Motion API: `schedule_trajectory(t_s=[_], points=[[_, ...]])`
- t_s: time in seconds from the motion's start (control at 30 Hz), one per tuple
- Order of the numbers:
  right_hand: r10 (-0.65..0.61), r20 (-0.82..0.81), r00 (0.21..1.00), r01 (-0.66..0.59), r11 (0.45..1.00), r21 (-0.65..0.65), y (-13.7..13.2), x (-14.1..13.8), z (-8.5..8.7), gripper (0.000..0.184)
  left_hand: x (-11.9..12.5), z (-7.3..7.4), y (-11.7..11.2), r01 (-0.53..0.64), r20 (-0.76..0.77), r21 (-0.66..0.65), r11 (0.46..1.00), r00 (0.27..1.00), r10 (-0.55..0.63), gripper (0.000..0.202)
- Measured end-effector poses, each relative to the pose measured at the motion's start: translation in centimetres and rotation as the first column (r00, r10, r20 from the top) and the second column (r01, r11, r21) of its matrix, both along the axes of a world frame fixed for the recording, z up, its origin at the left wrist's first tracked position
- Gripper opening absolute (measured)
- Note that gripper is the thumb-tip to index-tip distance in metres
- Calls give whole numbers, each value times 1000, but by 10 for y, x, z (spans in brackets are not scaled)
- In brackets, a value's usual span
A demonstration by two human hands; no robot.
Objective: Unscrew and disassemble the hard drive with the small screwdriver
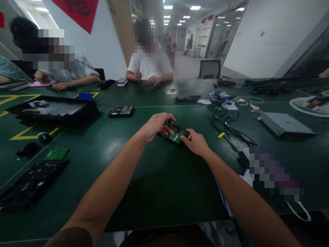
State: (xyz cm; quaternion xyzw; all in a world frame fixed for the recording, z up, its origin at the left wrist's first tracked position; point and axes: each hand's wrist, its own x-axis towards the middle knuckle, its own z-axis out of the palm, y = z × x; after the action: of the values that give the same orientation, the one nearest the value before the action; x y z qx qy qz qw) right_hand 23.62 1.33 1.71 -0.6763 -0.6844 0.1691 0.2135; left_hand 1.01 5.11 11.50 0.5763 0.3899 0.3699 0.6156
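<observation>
A hard drive lies on the green table in front of me, its green circuit board facing up. My right hand grips the drive's right end between thumb and fingers. Over its left end, my left hand has its fingers closed around a small yellow-and-black tool. The tool is mostly hidden by the fingers, and its tip cannot be made out. Another hard drive sits farther back to the left, beyond reach of either hand.
Left are a black tray, a black casing and a green circuit board. Right lie black cables, a grey metal box and a white fan grille. Across the table sits a person; another is far left.
</observation>
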Motion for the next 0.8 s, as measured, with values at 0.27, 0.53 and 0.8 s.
schedule_trajectory(t_s=[0.27,0.53,0.8], points=[[5,-10,1000,-5,1000,6,-1,-1,1,52,-1,-6,6,41,110,-104,994,993,-30,28],[2,-1,1000,-2,1000,17,0,0,-1,51,-2,-1,3,14,76,-80,997,997,-8,27],[-2,-10,1000,2,1000,9,0,0,-1,52,-2,-6,6,-17,93,-51,999,995,21,25]])
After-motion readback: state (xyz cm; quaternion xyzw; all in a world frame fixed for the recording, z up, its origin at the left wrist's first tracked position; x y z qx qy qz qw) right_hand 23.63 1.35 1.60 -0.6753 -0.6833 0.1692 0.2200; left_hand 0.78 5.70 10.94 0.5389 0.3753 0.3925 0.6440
